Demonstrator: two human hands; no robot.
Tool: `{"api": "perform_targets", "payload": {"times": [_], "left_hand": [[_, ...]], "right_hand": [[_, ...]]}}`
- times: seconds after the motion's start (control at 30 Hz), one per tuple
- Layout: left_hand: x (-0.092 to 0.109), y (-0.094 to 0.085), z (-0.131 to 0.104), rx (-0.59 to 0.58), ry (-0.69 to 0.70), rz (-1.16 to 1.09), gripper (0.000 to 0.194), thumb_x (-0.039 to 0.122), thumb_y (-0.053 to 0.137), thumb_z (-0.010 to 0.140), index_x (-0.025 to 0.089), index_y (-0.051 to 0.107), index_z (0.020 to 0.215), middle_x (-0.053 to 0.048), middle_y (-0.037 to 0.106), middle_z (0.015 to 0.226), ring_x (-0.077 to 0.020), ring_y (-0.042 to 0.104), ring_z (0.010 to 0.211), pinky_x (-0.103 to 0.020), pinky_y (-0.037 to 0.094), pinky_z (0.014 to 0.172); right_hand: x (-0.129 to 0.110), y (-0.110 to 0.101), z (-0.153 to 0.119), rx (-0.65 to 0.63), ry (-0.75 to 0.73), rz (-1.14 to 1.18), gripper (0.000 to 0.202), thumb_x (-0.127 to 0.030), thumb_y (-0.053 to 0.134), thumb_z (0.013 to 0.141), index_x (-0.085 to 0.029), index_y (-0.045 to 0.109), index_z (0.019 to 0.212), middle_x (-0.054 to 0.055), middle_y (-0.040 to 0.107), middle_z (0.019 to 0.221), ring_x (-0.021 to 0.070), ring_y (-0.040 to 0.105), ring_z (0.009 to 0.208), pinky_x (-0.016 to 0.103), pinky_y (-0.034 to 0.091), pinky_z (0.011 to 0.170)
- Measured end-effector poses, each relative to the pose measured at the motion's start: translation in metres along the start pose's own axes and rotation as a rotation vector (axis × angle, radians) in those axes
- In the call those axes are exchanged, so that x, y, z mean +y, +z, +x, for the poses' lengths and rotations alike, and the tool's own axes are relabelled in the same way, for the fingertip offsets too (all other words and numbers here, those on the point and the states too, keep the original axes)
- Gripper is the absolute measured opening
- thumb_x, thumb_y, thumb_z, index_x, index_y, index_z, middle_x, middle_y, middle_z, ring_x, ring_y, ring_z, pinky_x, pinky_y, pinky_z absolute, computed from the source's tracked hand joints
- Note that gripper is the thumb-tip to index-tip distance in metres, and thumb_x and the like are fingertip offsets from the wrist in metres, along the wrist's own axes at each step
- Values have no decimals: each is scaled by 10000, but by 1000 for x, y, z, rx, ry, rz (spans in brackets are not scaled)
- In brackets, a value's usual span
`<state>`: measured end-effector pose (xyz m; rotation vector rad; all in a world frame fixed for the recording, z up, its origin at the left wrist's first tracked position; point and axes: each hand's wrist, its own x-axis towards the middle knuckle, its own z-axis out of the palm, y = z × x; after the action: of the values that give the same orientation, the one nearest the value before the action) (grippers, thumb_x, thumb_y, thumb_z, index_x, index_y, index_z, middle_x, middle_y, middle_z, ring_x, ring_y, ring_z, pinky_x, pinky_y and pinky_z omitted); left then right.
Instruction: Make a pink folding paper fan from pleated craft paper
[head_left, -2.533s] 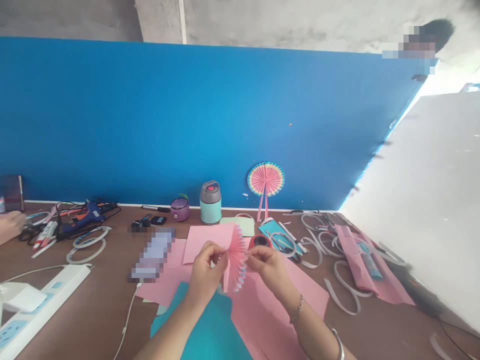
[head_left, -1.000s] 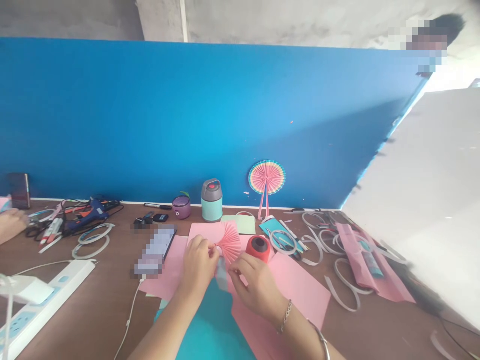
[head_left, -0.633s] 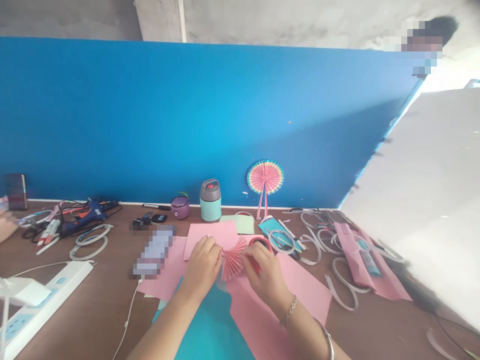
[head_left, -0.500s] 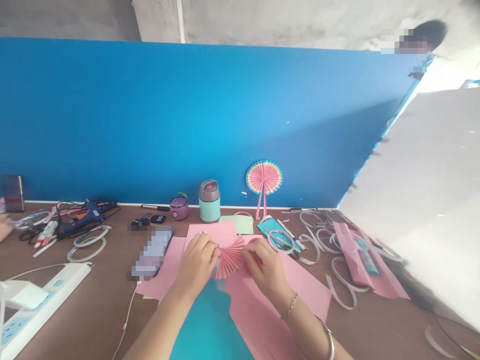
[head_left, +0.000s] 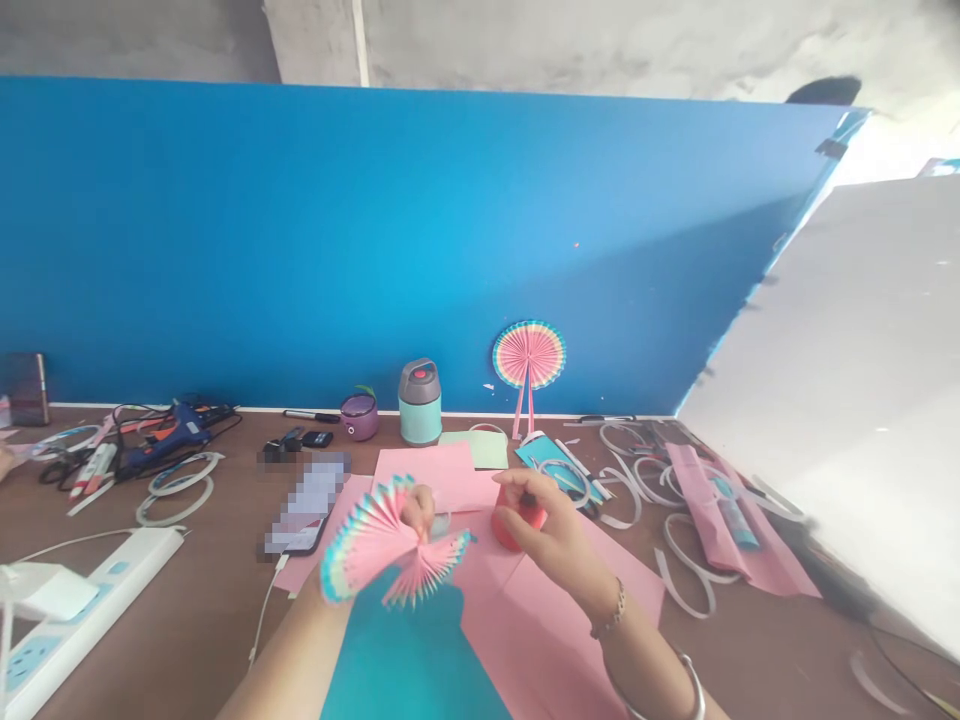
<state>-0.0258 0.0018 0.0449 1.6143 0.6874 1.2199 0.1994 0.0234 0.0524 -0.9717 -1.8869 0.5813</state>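
A pleated pink paper fan (head_left: 367, 555) with a blue and yellow edge spreads in front of my left hand (head_left: 420, 510), whose fingers are closed on its gathered middle. My right hand (head_left: 536, 515) is beside a red round object (head_left: 508, 528), thumb and fingers apart; part of that object lies behind the fingers. Pink sheets (head_left: 555, 610) and a teal sheet (head_left: 412, 650) lie beneath both hands. A finished-looking round fan (head_left: 529, 355) with two pink legs stands upright against the blue panel.
A phone (head_left: 307, 505) with a cable and a white power strip (head_left: 90, 610) lie at the left. Farther back are a blue glue gun (head_left: 180, 430), a purple pot (head_left: 359, 415) and a teal flask (head_left: 420, 405). White strip coils (head_left: 686, 560) lie right. Another person's hand (head_left: 6, 460) shows far left.
My left hand has turned, and the fan's blue and yellow edge now shows, spread toward the left. My right hand has moved slightly right, away from the fan, and opened.
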Motion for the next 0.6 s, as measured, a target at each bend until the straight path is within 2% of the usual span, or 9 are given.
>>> {"api": "perform_targets", "payload": {"times": [0.03, 0.1, 0.17, 0.23, 0.33, 0.4, 0.43, 0.6], "left_hand": [[-3, -1, -1, 8, 25, -65, 493, 630, 619, 692, 189, 454, 544, 36, 360, 614, -99, 375, 538, -268, 363, 544], [-9, 1, -2, 41, 66, -342, 473, 555, 670, 700, 179, 428, 544, 46, 316, 620, -82, 312, 527, -245, 312, 527], [-11, 5, -2, 49, 79, -523, 437, 482, 710, 700, 174, 437, 551, 53, 288, 615, -76, 281, 524, -233, 285, 523], [-13, 10, -1, 28, 71, -584, 382, 432, 735, 693, 178, 476, 573, 54, 290, 619, -77, 282, 529, -233, 292, 529], [-16, 12, 2, 49, 31, -597, 312, 374, 737, 705, 172, 526, 596, 43, 321, 646, -84, 314, 559, -234, 319, 547], [-17, 10, 4, 133, -13, -629, 296, 341, 732, 715, 162, 533, 589, 34, 347, 656, -90, 354, 589, -233, 344, 571], [-18, 8, 5, 186, -46, -655, 280, 319, 729, 718, 162, 536, 590, 31, 366, 658, -94, 380, 604, -234, 361, 588], [-17, -1, 6, 468, -319, -699, 185, 312, 737, 701, 170, 621, 683, 6, 541, 695, -137, 544, 685, -260, 445, 679]], "right_hand": [[1, 1, 0, 40, -25, -72, 183, -190, 519, 811, -235, 622, 955, -1, 578, 700, 169, 526, 709, 344, 414, 740], [3, 4, 1, 120, -36, -155, 134, -196, 509, 821, -225, 640, 823, 10, 595, 695, 171, 523, 692, 353, 400, 728], [6, 6, 3, 197, 40, -81, 146, -230, 509, 834, -213, 632, 757, 18, 607, 682, 160, 526, 632, 328, 411, 653], [12, 6, 5, 273, 154, 101, 130, -265, 520, 837, -207, 631, 801, 24, 624, 694, 159, 556, 620, 312, 435, 615], [22, 2, 9, 414, 203, 236, 120, -286, 547, 819, -204, 629, 850, 67, 655, 905, 202, 604, 842, 334, 470, 706], [28, -2, 10, 503, 158, 142, 115, -267, 548, 802, -207, 630, 857, 80, 624, 1020, 223, 561, 979, 350, 459, 763], [30, -4, 11, 547, 143, 66, 118, -251, 537, 797, -208, 628, 859, 79, 615, 1014, 225, 547, 987, 352, 452, 764], [30, -13, 10, 683, 138, -188, 182, -176, 454, 787, -196, 602, 891, 69, 596, 877, 216, 534, 845, 369, 432, 728]]}}
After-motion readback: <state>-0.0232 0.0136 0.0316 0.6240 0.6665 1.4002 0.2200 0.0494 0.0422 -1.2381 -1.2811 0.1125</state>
